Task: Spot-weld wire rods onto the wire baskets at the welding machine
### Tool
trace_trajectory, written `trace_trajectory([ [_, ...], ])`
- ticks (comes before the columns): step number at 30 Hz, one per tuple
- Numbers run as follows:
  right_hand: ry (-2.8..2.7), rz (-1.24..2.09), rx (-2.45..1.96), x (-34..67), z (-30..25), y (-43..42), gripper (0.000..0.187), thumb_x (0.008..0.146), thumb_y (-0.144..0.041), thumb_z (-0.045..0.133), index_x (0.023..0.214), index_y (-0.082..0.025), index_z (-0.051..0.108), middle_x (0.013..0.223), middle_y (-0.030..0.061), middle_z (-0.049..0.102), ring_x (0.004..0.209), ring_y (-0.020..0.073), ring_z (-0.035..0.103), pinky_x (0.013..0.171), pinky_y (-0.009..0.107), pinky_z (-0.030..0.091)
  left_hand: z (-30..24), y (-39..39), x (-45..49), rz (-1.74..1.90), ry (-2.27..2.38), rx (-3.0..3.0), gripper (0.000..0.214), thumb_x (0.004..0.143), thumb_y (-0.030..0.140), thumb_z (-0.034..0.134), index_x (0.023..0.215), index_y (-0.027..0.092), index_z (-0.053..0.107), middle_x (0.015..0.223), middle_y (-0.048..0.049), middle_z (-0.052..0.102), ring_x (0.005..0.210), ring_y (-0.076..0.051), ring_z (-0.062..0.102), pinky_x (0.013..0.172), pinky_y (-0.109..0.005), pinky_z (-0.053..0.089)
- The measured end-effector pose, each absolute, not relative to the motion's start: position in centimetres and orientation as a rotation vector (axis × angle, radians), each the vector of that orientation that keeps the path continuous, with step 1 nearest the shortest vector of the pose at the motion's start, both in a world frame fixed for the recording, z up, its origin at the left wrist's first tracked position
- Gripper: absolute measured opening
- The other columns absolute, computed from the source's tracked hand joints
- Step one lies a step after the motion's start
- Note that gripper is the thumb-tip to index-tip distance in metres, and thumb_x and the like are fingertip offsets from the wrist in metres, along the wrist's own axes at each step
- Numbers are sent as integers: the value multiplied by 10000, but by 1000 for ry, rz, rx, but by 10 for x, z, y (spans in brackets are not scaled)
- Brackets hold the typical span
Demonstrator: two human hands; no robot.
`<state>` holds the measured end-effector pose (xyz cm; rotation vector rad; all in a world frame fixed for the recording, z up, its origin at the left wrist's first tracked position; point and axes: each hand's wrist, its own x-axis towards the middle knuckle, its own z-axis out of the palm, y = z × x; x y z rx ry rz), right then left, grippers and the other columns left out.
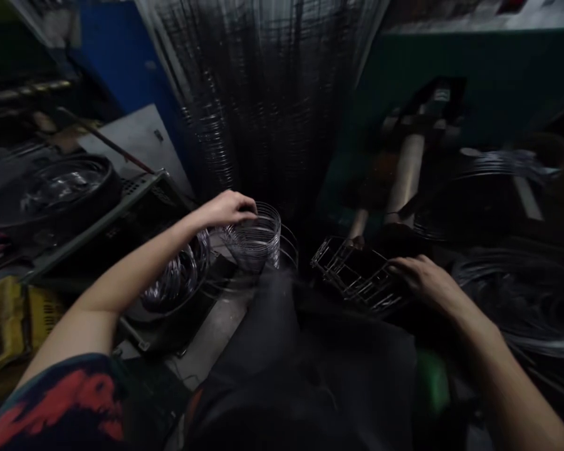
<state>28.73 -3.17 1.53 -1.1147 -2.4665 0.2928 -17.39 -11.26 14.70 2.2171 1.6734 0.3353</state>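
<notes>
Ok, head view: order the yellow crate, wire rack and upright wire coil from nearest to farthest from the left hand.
From the left hand:
1. Upright wire coil: just below, rightward.
2. Wire rack: off to the right.
3. Yellow crate: left edge.

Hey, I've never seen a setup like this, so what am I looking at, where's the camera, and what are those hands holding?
There's no robot here: it's one person's bare hands, seen from a camera worn on their head, looking forward and down. The left hand is at the rim of a stack of thin wire rings. The right hand is at the edge of some wire frames. It's dark and blurry, so I can't tell whether either hand is gripping. Near the left forearm sits a coil of shiny wire, and a yellow crate stands at the far left.
</notes>
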Motion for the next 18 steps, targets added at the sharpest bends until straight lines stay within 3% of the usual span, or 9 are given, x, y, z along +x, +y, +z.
trace_trajectory([
  [5,-2379,549,-1047,260,22,-99,340,904,-467,422,855,-231,662,807,69,701,738,222,646,682,365,542,151,-122,-205,411,2085,2468,189,887,320,576,960,172,668,879,-42,670,819,-192,606,754,-282,422],
  [9,-2239,642,-1054,236,42,-132,292,893,-437,468,800,-227,649,743,48,673,680,192,636,649,315,534,68,-129,-189,83,2192,2385,189,917,276,525,1016,151,627,965,-95,644,945,-229,580,789,-310,435],
  [13,-2119,848,-1162,249,67,-160,283,855,-463,513,787,-233,664,699,37,671,636,190,642,617,291,539,-17,-128,-169,-33,2152,2329,143,896,189,534,993,138,626,922,-99,640,884,-213,593,754,-295,440],
  [18,-1499,1169,-1432,296,70,-197,305,739,-536,644,802,-240,686,726,66,682,638,227,649,473,280,510,-44,-121,-170,-53,2168,2287,180,903,159,480,1029,154,609,940,-95,627,918,-205,580,801,-296,431],
])
